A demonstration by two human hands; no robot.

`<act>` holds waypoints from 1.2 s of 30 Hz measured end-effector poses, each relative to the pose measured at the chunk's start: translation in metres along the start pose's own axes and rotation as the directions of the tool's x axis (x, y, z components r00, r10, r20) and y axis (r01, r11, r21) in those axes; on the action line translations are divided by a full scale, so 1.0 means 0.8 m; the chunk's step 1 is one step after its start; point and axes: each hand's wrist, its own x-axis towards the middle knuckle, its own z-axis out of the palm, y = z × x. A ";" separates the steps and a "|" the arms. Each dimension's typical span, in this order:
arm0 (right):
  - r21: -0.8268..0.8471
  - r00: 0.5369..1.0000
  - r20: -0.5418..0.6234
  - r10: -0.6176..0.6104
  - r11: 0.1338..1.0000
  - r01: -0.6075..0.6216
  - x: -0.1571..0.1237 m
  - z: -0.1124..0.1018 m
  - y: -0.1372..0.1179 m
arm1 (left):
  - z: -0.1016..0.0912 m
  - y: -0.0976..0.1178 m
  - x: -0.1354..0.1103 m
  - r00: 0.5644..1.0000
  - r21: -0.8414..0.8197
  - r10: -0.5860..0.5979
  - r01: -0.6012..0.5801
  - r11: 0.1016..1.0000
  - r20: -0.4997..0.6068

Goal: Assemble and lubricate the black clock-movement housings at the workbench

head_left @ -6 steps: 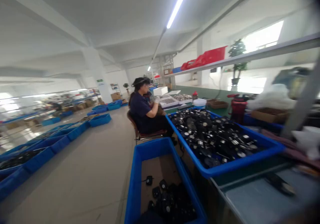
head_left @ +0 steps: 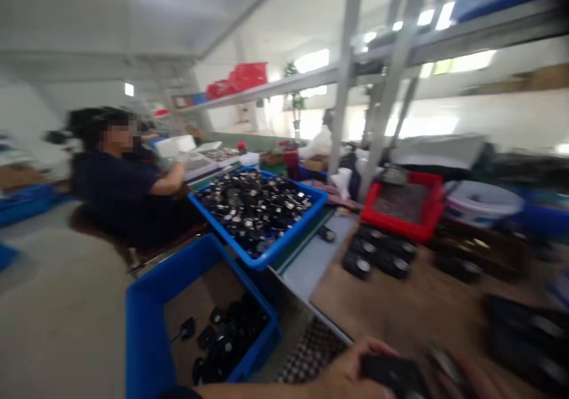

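My left hand (head_left: 355,369) is at the lower edge of the head view, its fingers wrapped round a black boxy part (head_left: 393,375). Close beside it on the right, my right hand (head_left: 478,378) is smeared by motion, and its fingers cannot be made out. A shiny, pale-edged object (head_left: 444,363) shows between the hands; whether the right hand grips it is unclear. Both hands are over the near edge of a brown work board (head_left: 400,301). Farther back on that board, several black parts with round silvery spots (head_left: 377,254) sit in a group.
A blue tray (head_left: 258,262) heaped with small black parts stands left of the board. Below it is a deep blue bin (head_left: 151,304) holding more. Behind the board are a red tray (head_left: 402,228) and a white tub (head_left: 482,200). A co-worker (head_left: 120,185) sits at left.
The view has swung to the right and down. Both hands, the work board and the red tray have come into sight; the co-worker and blue tray have shifted left in the picture.
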 end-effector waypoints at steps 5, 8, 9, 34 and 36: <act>0.012 0.993 0.077 0.093 0.995 -0.094 -0.053 -0.060 0.004 | 0.013 0.017 -0.003 0.984 -0.055 -0.167 0.164 0.985 -0.054; 0.111 0.991 0.108 0.078 0.990 -0.090 -0.056 -0.084 -0.028 | 0.011 0.030 -0.006 0.977 -0.003 -0.196 0.196 0.981 -0.079; 0.149 0.992 0.113 0.055 0.986 -0.072 -0.058 -0.091 -0.039 | 0.011 0.031 -0.006 0.975 0.002 -0.204 0.205 0.979 -0.083; 0.058 0.993 0.028 -0.118 0.992 0.116 -0.077 -0.094 -0.078 | 0.020 0.028 -0.002 0.967 0.057 -0.219 0.228 0.972 -0.128; 0.067 0.993 0.036 -0.115 0.991 0.112 -0.078 -0.094 -0.080 | 0.021 0.027 -0.001 0.964 0.074 -0.209 0.223 0.972 -0.162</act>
